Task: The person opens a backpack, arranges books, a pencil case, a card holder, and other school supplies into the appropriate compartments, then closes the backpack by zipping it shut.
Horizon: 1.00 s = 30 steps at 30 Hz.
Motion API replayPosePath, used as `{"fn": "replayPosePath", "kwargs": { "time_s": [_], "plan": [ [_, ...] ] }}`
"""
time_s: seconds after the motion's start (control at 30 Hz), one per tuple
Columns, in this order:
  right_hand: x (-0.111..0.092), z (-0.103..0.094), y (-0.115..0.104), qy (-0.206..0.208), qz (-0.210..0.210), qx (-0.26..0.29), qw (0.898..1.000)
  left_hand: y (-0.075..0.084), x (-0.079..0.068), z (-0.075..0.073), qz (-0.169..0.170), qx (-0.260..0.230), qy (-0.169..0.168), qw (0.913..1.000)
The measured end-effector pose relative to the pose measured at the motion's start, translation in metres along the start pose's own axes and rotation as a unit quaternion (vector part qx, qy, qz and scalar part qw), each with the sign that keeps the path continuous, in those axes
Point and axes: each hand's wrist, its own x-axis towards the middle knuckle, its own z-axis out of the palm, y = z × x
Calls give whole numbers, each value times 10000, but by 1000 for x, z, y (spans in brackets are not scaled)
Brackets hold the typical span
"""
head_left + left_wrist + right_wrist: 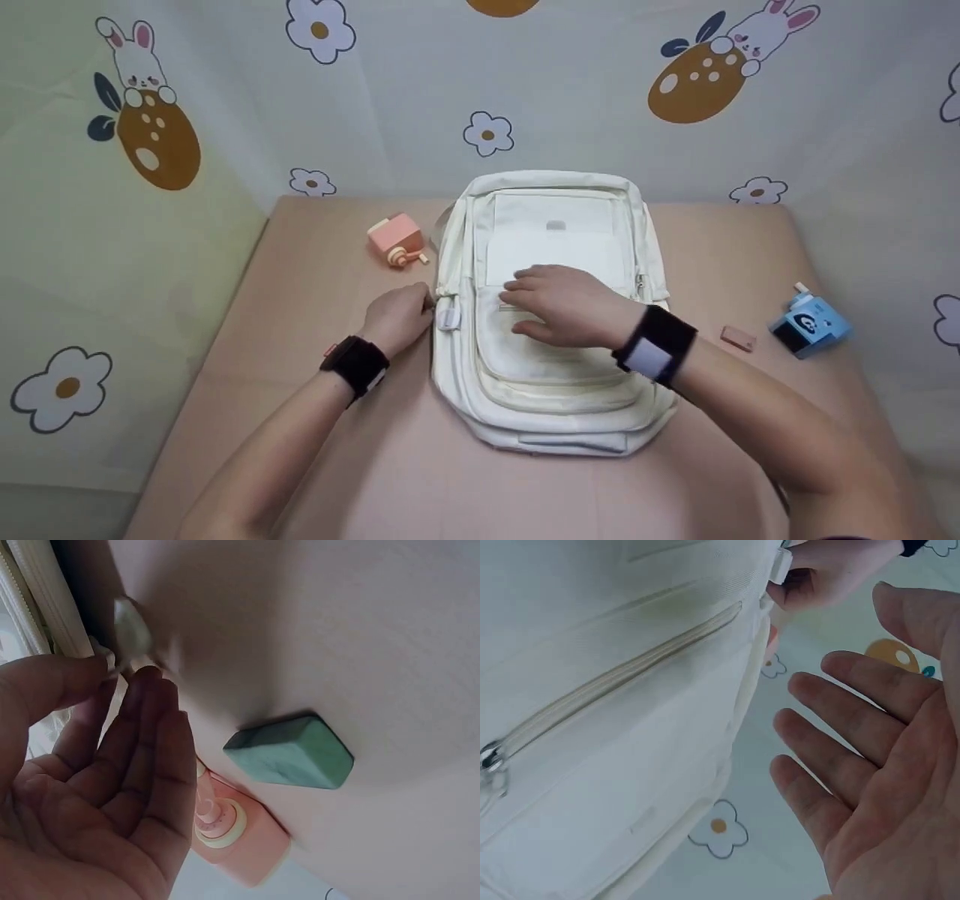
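A white backpack (559, 420) lies front up on the table. At its left side my left hand (397, 319) pinches a small whitish tab (132, 628) between thumb and fingertips; whether it is a strap end or a zipper pull I cannot tell. My right hand (566, 306) hovers over the front pocket, fingers spread and palm holding nothing. In the right wrist view a zipper (622, 675) with a metal pull (492, 757) crosses the bag. A green block (289, 751) lies near my left hand, hidden in the head view.
Beyond my left hand stands a pink crank pencil sharpener (397, 236). Right of the backpack are a small pink block (739, 338) and a blue crank sharpener (811, 326), near the edge of the table (300, 225). A patterned curtain (405, 90) hangs behind.
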Motion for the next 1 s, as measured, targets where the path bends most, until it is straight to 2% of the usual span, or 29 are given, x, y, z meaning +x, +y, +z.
{"fn": "replayPosePath", "kwargs": {
  "time_s": [0.07,0.17,0.4,0.6,1.0],
  "plan": [
    [30,8,0,-202,-127,-144,9996,-1,-1,0,-10,-64,13,10000],
    [58,18,0,-504,-40,-234,9985,-2,-1,1,51,-161,88,9998],
    [97,38,-5,-911,171,-143,9956,-4,-3,2,279,-168,314,9990],
    [107,48,-7,-1248,372,-160,9914,-6,-4,2,271,-183,408,9986],
    [105,54,-7,-1230,398,-163,9915,-11,-6,3,407,-64,473,9980]
  ]
}}
